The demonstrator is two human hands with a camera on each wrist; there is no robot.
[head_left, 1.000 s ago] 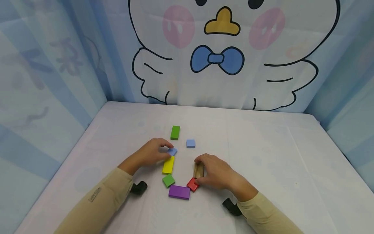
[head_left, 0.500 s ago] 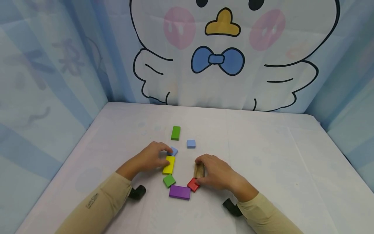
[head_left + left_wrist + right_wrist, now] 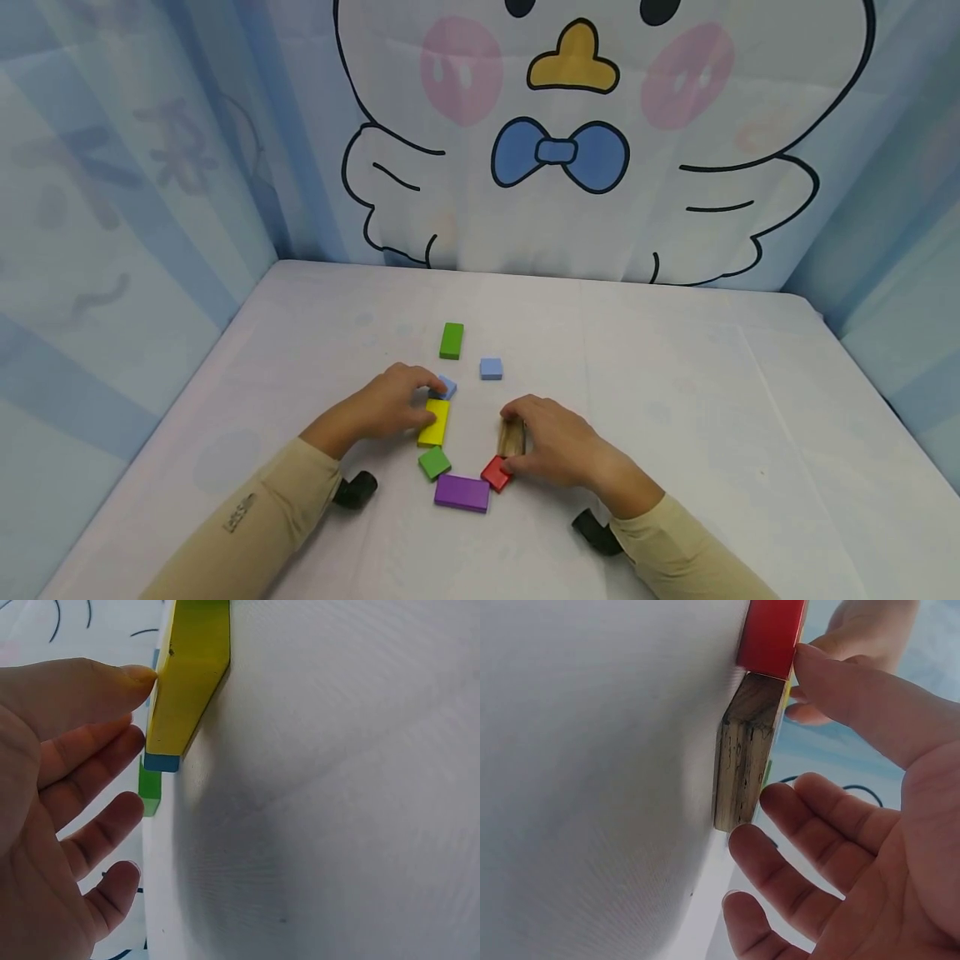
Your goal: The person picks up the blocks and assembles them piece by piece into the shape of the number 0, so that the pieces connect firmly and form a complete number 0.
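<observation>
The yellow block [image 3: 436,424] is lying on the table [image 3: 697,417], with a blue block [image 3: 449,387] sitting just beyond it. The left hand [image 3: 382,406] is touching both, its fingers loosely bent. Right of the yellow block, the right hand [image 3: 562,442], likewise relaxed, is touching the red block [image 3: 494,473] and, seemingly, the wooden block [image 3: 512,438].

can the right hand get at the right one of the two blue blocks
Likely yes: the right hand, at the wooden block, is near that blue block, and no other block shows between them.
</observation>
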